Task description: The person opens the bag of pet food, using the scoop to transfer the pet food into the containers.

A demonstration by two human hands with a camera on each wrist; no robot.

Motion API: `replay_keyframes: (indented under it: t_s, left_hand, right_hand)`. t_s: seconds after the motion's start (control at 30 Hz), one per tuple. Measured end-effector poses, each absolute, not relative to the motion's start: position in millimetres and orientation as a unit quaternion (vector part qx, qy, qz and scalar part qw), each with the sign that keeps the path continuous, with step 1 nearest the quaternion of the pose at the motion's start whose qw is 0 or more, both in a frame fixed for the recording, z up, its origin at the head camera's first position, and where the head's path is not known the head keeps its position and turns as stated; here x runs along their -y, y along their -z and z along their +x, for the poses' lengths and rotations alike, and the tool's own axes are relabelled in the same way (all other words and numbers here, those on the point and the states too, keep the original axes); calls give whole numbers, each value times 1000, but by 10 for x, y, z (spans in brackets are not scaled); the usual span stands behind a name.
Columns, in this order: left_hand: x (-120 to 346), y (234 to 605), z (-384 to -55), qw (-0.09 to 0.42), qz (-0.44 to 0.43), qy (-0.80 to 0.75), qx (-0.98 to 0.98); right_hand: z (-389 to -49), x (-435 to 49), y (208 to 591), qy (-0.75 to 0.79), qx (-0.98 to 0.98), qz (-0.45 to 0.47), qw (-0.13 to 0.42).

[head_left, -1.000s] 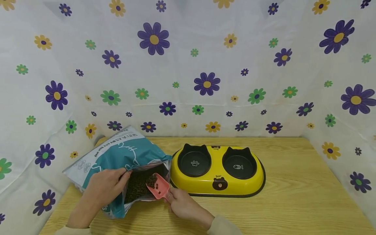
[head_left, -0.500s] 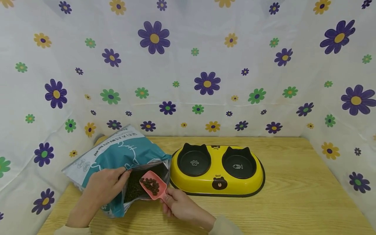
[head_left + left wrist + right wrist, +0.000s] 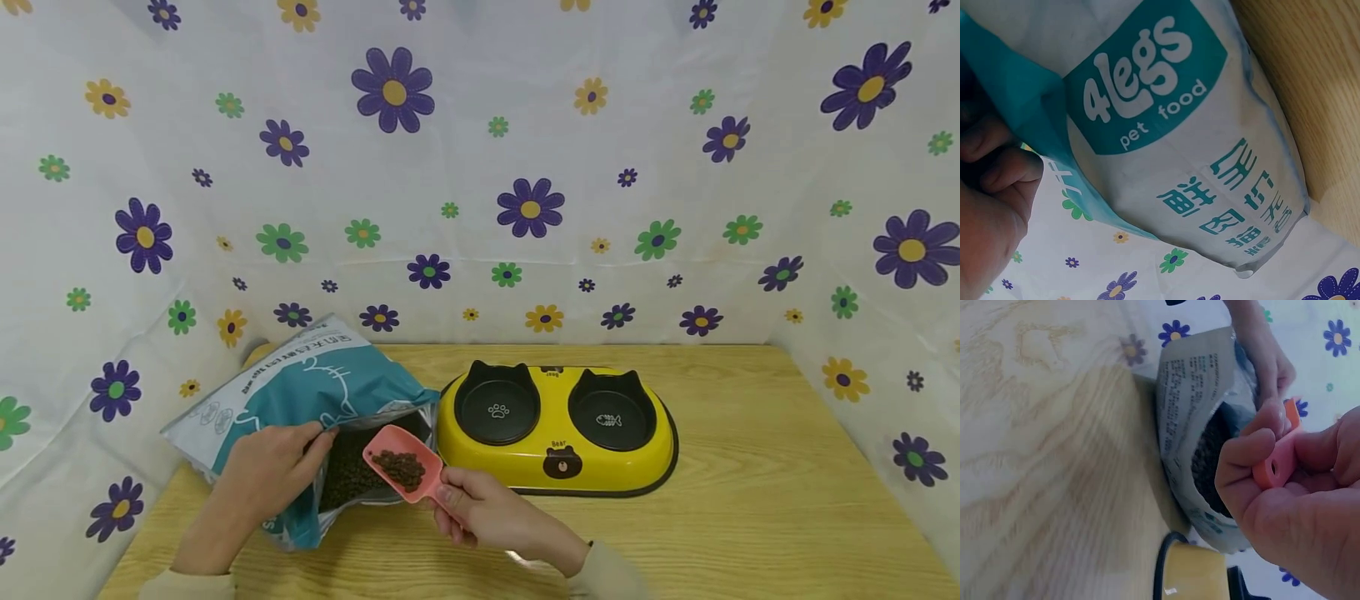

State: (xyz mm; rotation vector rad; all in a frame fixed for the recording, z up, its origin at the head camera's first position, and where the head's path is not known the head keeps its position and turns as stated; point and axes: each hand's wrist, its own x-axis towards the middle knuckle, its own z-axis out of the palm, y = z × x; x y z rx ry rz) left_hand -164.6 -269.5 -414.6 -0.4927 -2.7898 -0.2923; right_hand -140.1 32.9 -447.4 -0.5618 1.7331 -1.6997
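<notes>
A teal and white pet food bag (image 3: pixel 300 392) lies on its side at the left of the table, its mouth gaping toward the right. My left hand (image 3: pixel 273 471) grips the upper edge of that mouth; the left wrist view shows its curled fingers (image 3: pixel 1013 169) at the teal film. In my right hand (image 3: pixel 495 512) is the handle of a pink scoop (image 3: pixel 431 483), also seen in the right wrist view as a pink handle (image 3: pixel 1279 459). Brown kibble (image 3: pixel 401 468) lies in the scoop, which is over the bag's opening. More dark kibble (image 3: pixel 348 471) fills the inside.
Right of the bag stands a yellow double feeder (image 3: pixel 555 467) with two black cat-eared bowls, the left one (image 3: pixel 497 417) marked with a paw and the right one (image 3: pixel 611 417) with a fishbone. A flowered white cloth (image 3: pixel 450 167) surrounds the wooden table (image 3: pixel 750 467).
The right hand has drawn the scoop up and slightly right, from within the bag's mouth to over its edge, with kibble gathered in it. The left hand keeps its grip on the bag.
</notes>
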Motion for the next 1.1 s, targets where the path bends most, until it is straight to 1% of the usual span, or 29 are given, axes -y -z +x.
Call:
replay_keyframes:
  t_s: [0.13, 0.27, 0.43, 0.57, 0.7, 0.8, 0.93, 1.1]
  left_hand:
    - [2696, 4153, -1649, 146, -172, 103, 969]
    - [2695, 4158, -1653, 144, -174, 106, 968]
    - [2696, 4162, -1651, 143, -174, 107, 968]
    - [2697, 4158, -1648, 144, -174, 106, 968]
    - [2699, 4149, -1648, 142, -173, 103, 969]
    - [2698, 4143, -1647, 136, -171, 103, 970]
    - [2697, 4144, -1645, 132, -170, 103, 971]
    - [2703, 4150, -1647, 134, -169, 103, 971]
  right_hand:
    - [-1420, -555, 4420, 636, -669, -222, 315]
    - [-1447, -819, 4375, 635, -687, -210, 286]
    - [-1528, -1120, 4369, 627, -722, -177, 233]
    - [-1610, -1268, 4388, 585, -778, -159, 162]
    - [-1680, -1315, 4391, 514, -844, -132, 79]
    - [-1715, -1303, 4389, 472, -874, -110, 40]
    - [-1754, -1260, 4402, 434, -896, -93, 16]
    - [-1810, -1204, 4420, 404, -910, -94, 4]
